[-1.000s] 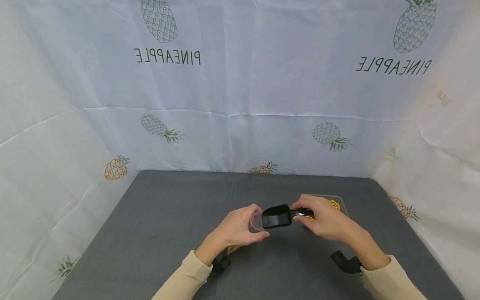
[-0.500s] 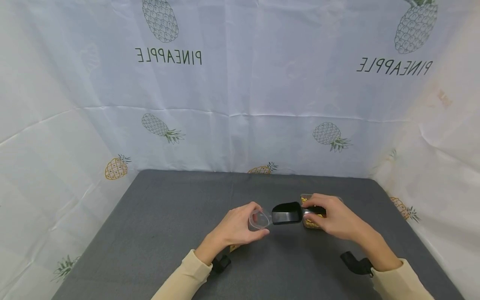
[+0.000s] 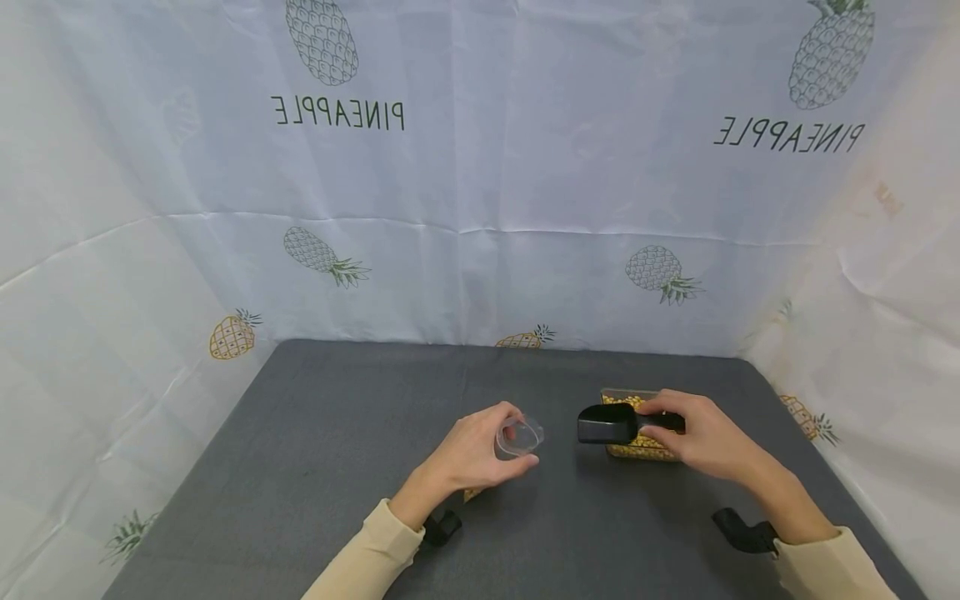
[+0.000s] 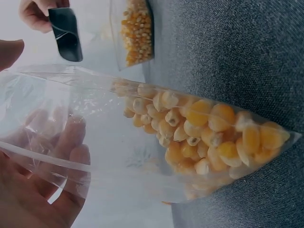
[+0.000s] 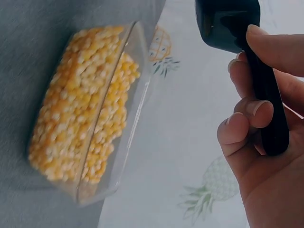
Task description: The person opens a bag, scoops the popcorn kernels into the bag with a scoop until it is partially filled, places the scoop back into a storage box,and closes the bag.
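My left hand (image 3: pixel 480 450) holds a clear plastic bag (image 4: pixel 156 128) near its top, fingers and thumb curled about the mouth, which gapes toward the right in the head view. Yellow corn kernels (image 4: pixel 204 128) fill the bag's lower end, close to the table. My right hand (image 3: pixel 697 429) grips a black scoop (image 3: pixel 607 423) by its handle, seen best in the right wrist view. The scoop hangs in the air in front of a clear container (image 5: pixel 137 90) of corn kernels (image 5: pixel 85 80), apart from the bag. No kernels show in the part of the scoop's bowl that I see.
The grey table (image 3: pixel 360 425) stretches around the hands. Behind it hangs a white curtain (image 3: pixel 540 275) printed with pineapples, which also runs along both sides. Black wrist mounts (image 3: pixel 742 531) sit below the cuffs.
My right hand has carried the scoop to the right, away from the bag's mouth and over toward the container. The left hand with the bag has stayed in place.
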A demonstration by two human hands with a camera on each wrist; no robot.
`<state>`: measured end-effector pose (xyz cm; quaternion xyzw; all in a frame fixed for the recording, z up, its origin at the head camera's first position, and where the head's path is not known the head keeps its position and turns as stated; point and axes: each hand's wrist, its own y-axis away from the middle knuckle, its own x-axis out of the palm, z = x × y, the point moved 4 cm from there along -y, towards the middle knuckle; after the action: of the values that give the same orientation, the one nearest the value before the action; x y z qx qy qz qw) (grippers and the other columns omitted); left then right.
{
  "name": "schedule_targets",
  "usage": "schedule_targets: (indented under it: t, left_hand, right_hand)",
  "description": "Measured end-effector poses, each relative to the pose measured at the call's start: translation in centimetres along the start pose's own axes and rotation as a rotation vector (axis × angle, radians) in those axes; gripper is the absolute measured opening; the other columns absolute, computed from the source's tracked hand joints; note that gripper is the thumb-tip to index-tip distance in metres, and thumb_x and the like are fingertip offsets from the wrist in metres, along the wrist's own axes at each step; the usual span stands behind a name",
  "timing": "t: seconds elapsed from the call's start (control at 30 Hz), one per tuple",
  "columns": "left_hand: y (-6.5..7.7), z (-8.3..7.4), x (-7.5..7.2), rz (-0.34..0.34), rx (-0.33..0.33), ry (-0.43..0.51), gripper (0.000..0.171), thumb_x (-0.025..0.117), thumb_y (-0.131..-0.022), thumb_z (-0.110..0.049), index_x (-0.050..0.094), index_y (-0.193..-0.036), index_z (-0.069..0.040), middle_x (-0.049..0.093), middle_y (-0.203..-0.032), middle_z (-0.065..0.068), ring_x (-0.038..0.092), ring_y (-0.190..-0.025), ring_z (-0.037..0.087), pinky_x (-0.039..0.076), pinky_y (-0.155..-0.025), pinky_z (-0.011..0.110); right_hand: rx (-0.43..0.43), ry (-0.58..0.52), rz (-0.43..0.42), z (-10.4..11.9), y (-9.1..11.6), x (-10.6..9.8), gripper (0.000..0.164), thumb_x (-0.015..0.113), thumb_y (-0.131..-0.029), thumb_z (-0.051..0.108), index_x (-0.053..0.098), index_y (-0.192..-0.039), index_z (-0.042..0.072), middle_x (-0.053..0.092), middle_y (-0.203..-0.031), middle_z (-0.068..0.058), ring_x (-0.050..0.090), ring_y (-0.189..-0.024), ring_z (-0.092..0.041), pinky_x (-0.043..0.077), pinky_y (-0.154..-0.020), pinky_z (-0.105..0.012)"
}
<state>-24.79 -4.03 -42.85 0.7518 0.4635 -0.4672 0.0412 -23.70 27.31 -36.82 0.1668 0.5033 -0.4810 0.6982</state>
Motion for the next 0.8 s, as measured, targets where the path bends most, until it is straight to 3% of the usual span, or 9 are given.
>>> schedule_targets:
  t: [0.27,0.8]
  left_hand:
    - [-0.1,0.0,0.0,-0.021,0.004,0.021,0.048,0.073,-0.09,-0.043,0.062,-0.122,-0.01,0.068,-0.097,0.004,0.057,-0.078,0.005,0.047,-0.066,0.024]
    - [-0.1,-0.2,0.0,-0.043,0.026,0.033,0.045,0.074,-0.089,-0.042,0.062,-0.121,-0.012,0.068,-0.095,0.003,0.058,-0.077,0.006,0.047,-0.066,0.025]
  right_hand:
    - [0.038,0.021,0.008,-1.6,0.8,-0.4,0.023,0.075,-0.093,0.014,0.072,-0.116,0.009,0.07,-0.115,-0.006,0.064,-0.108,-0.037,0.053,-0.084,-0.052]
    - [0.055,0.085,-0.069,-4.7,2.6,-1.4,0.023,0.077,-0.09,0.011,0.073,-0.113,0.008,0.069,-0.105,0.002,0.066,-0.092,-0.019,0.053,-0.07,-0.033]
